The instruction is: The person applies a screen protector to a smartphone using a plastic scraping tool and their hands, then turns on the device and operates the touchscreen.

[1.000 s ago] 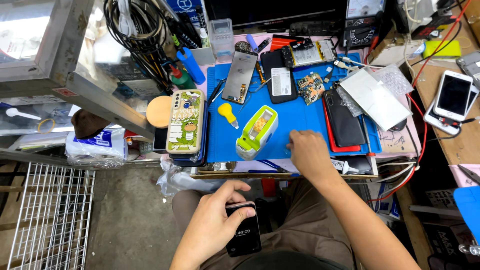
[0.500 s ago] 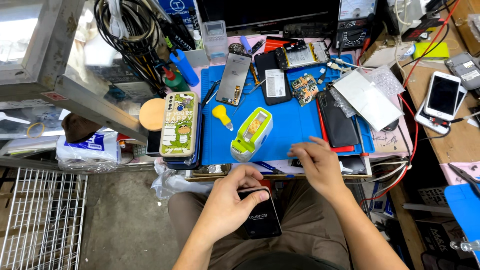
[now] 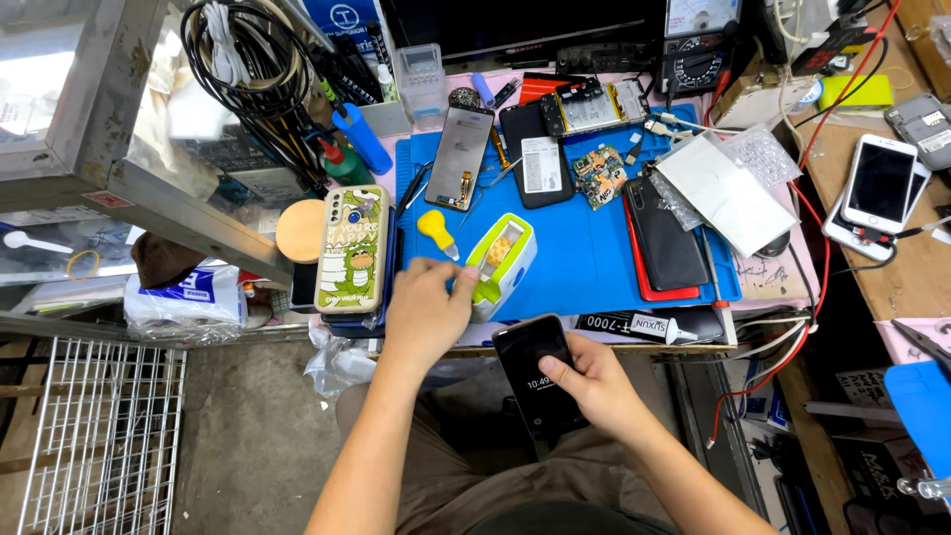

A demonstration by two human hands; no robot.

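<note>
Phone (image 3: 536,381): black slab, screen lit with small white digits, upright over the lap just below the bench edge, glossy face toward the camera.
Right hand (image 3: 594,386): wrapped round the phone's right edge, thumb pressed on the lower screen, fingers clamped behind.
Left hand (image 3: 428,309): lying on the blue mat (image 3: 584,258), fingers curled together against the near end of the tape dispenser (image 3: 500,266); grip on it cannot be told.
Tape dispenser: lime-green and white shell, yellow roll inside, tilted on the mat beside a yellow-handled tool (image 3: 436,230).
Nearby: cartoon-printed phone case (image 3: 352,248) at the mat's left edge, red-edged dark phone (image 3: 666,236) on the right, dark glue tube (image 3: 644,324) along the front edge.
Change from half a second ago: phone then under the left hand, right hand touching its top edge; now passed to the right hand alone, left hand up on the mat at the dispenser.
Change from a second ago: right hand then flat on the mat's front edge, now down at the lap.
</note>
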